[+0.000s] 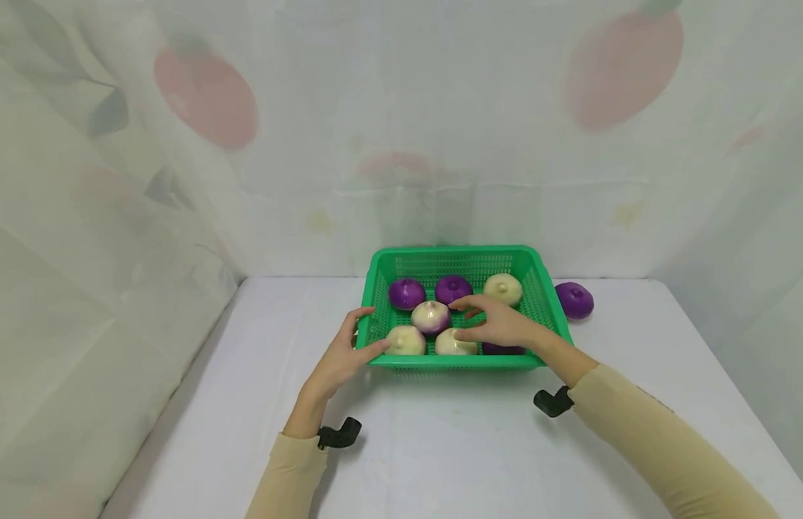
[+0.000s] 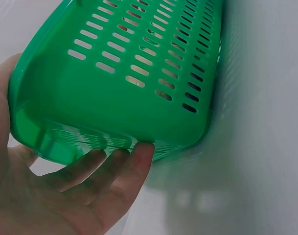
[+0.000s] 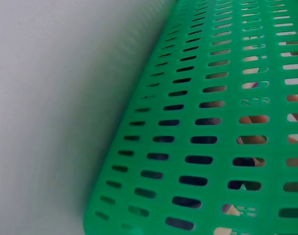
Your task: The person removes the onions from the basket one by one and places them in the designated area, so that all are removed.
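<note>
The green slotted plastic basket point(image 1: 530, 277) on the white bench point(image 1: 440, 447) is gripped at its near-left corner by the left hand point(image 1: 339, 360); the right hand point(image 1: 499, 326), fingers relaxed, is held over the onions inside. The basket could be tipped if tugged.

Bright green slotted plastic basket point(image 1: 534, 281), walls patterned with rows of short oblong slots; the same slot grid fills the right wrist view point(image 3: 212, 122). Inside it: two solid purple round onions at 11 point(image 1: 406, 293) and 12 o'clock point(image 1: 453, 288), a cream-white onion at 1 o'clock point(image 1: 503, 287), a white onion with purple streaks at centre point(image 1: 430, 316), and two cream onions at 6–7 o'clock point(image 1: 405, 340) point(image 1: 452, 344). Outside the basket at 3 o'clock lies a solid purple onion point(image 1: 574, 300). White plain tabletop point(image 1: 440, 447). Beige long sleeves point(image 1: 648, 432), black wrist mounts point(image 1: 339, 435). Pale translucent backdrop curtain point(image 1: 207, 97) printed with faded red fruit shapes and grey-green leaves.
</note>
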Available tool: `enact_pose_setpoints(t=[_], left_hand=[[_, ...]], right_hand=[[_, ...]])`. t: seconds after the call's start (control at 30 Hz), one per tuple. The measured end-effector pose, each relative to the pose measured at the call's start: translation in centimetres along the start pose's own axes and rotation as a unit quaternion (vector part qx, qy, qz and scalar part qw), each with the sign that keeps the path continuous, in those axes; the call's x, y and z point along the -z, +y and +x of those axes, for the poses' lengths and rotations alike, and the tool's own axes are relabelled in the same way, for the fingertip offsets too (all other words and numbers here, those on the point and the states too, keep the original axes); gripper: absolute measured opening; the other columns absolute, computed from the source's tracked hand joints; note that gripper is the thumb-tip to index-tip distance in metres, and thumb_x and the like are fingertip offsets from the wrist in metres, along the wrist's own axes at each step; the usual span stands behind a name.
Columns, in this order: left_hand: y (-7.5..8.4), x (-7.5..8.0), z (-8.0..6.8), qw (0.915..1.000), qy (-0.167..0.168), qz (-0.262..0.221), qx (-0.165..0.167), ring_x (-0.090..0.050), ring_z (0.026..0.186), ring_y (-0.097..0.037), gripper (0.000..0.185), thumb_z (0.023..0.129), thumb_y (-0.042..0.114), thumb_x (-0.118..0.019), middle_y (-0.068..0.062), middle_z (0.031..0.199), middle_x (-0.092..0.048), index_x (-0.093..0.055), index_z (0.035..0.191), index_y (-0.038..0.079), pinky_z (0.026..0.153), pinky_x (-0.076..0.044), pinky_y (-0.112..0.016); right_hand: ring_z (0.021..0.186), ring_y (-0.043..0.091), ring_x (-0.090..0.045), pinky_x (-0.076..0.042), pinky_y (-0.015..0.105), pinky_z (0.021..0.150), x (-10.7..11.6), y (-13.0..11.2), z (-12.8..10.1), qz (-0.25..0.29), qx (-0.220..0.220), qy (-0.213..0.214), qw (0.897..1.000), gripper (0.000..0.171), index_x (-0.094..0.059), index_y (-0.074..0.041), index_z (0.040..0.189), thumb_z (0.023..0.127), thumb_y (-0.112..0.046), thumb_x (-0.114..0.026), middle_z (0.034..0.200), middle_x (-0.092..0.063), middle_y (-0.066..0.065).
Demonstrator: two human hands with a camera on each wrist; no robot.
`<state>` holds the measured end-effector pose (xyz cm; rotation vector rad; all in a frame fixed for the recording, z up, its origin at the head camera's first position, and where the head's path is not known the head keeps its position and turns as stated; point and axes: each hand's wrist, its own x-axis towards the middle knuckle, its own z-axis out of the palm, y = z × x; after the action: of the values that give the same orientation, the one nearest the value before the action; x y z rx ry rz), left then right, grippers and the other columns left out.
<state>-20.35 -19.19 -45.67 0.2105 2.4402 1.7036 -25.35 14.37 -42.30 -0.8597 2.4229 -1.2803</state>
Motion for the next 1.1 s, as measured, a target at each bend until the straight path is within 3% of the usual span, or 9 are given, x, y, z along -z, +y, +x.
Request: enact_pose_setpoints(t=[0.3, 0.63, 0.93, 1.1], left_hand=[[0.1, 0.0, -0.1, 1.0000, 0.005, 0.000, -0.003, -0.047, 0.131, -0.036, 0.076, 0.089, 0.045, -0.078, -0.009, 0.154, -0.037, -0.035, 0.151, 0.035, 0.100, -0.043, -0.057], [0.0, -0.1, 0.0, 1.0000, 0.005, -0.005, -0.002, -0.046, 0.132, -0.036, 0.074, 0.091, 0.039, -0.078, -0.009, 0.155, -0.036, -0.035, 0.152, 0.033, 0.101, -0.043, -0.057], [0.1, -0.1, -0.2, 0.9999, 0.007, -0.005, 0.006, -0.047, 0.132, -0.034, 0.074, 0.090, 0.041, -0.078, -0.009, 0.152, -0.040, -0.036, 0.150, 0.036, 0.102, -0.041, -0.057], [0.2, -0.2, -0.1, 0.9999, 0.007, -0.009, 0.012, -0.045, 0.135, -0.036, 0.075, 0.093, 0.034, -0.076, -0.011, 0.156, -0.035, -0.033, 0.154, 0.031, 0.104, -0.039, -0.059]], right_hand=[[0.126, 0.040, -0.053, -0.051, 0.044, 0.098, -0.3, 0.3, 0.4, -0.029, -0.009, -0.036, 0.999, 0.064, -0.051, -0.002, 0.145, 0.093, -0.033, -0.075, 0.146, -0.052, 0.013], [0.128, 0.041, -0.051, -0.043, 0.058, 0.103, -0.3, -0.1, 1.0, -0.054, -0.022, -0.071, 0.996, 0.063, -0.054, -0.006, 0.142, 0.090, -0.033, -0.077, 0.140, -0.055, 0.016], [0.126, 0.036, -0.054, -0.046, 0.050, 0.101, -0.3, -0.1, 1.1, -0.066, -0.035, -0.082, 0.994, 0.061, -0.058, -0.012, 0.140, 0.086, -0.028, -0.082, 0.138, -0.056, 0.012], [0.124, 0.031, -0.054, -0.046, 0.049, 0.101, -0.4, -0.2, 1.2, -0.072, -0.036, -0.088, 0.993, 0.057, -0.061, -0.014, 0.137, 0.086, -0.028, -0.082, 0.134, -0.060, 0.005]])
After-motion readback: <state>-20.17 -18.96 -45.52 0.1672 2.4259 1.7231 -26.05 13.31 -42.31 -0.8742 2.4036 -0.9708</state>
